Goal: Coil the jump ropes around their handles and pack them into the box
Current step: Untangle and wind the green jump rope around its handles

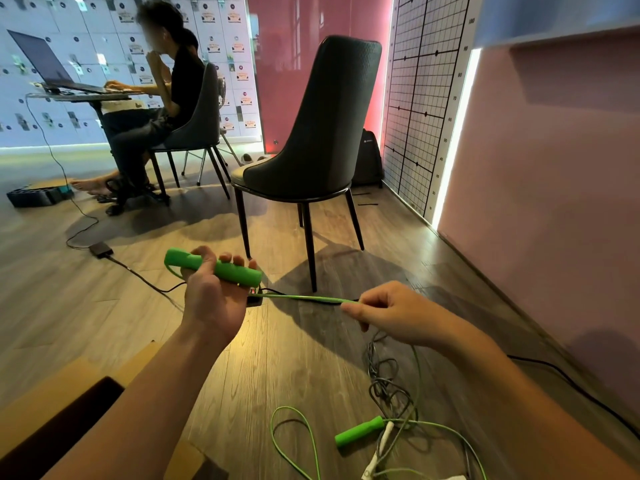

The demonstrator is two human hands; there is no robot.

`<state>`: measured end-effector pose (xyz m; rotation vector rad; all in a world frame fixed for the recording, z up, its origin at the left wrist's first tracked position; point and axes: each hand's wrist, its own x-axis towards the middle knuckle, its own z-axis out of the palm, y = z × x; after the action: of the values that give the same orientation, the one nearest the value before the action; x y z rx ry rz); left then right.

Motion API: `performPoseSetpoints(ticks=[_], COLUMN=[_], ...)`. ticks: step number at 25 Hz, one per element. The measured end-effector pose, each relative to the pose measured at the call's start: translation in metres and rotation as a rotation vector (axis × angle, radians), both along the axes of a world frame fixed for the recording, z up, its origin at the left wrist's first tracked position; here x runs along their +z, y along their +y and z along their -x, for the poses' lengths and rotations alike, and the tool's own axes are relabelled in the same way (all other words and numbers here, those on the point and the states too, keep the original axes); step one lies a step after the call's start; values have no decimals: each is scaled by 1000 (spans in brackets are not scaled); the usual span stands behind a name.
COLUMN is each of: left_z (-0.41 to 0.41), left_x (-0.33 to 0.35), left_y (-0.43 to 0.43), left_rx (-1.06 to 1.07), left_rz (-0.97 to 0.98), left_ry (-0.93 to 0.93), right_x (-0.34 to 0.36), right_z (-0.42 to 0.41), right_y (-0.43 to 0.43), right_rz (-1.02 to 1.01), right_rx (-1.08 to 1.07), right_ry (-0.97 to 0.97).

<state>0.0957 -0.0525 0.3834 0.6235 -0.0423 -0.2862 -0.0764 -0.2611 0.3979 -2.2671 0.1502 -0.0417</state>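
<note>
We see dark padded chair mid-floor, seat facing left. Second chair further left, person seated on it at laptop on small desk. Locker wall behind them. Black power brick on wood floor, left of the nearer chair; thin cable runs from desk down to floor. Black tray at floor's far left edge. Backpack in far right corner, beside grid chart. Red panel behind chair. Pink wall along right edge, light strip between it and chart.

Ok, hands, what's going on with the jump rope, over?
Left hand grips green handle. Right hand pinches green rope, stretched between them. No coils yet. Grey rope tangled with it on the floor.
</note>
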Motion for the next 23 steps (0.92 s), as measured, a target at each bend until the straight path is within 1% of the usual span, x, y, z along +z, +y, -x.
performPoseSetpoints(ticks=[1,3,5,6,7,9,11,12,13,15,17,20,22,23], left_z=[-2,3,17,25,32,46,58,63,67,75,75,71,65,62], left_x=[-4,-10,-8,-5,-2,-2,-5,-5,-4,4,9,13,16,18], left_y=[2,2,-5,-8,-11,-17,-22,-25,-27,-29,-29,-28,-28,-27], left_rx=[23,27,-37,-103,-201,-475,-744,-834,-895,-949,-961,-868,-708,-615], left_rz=[-103,-370,-640,-779,-916,-1131,-1227,-1217,-1163,-960,-698,-303,-64,24], left_ry=[-50,-209,-372,-443,-512,-658,-763,-777,-762,-646,-496,-365,-274,-236], right_x=[3,7,10,10,10,10,7,5,3,-5,-13,-19,-21,-22], right_z=[2,4,4,2,0,-4,-7,-8,-9,-11,-13,-19,-21,-22], right_y=[-1,2,7,10,14,16,13,10,7,-2,-8,-5,1,4], right_rz=[-57,-129,-136,-130,-127,-102,-76,-51,-16,58,82,110,94,97], right_rx=[-1,-6,-1,-5,-24,-110,-208,-256,-306,-386,-410,-378,-307,-260], right_ry=[-75,-216,-328,-376,-421,-518,-580,-594,-593,-546,-476,-378,-300,-247])
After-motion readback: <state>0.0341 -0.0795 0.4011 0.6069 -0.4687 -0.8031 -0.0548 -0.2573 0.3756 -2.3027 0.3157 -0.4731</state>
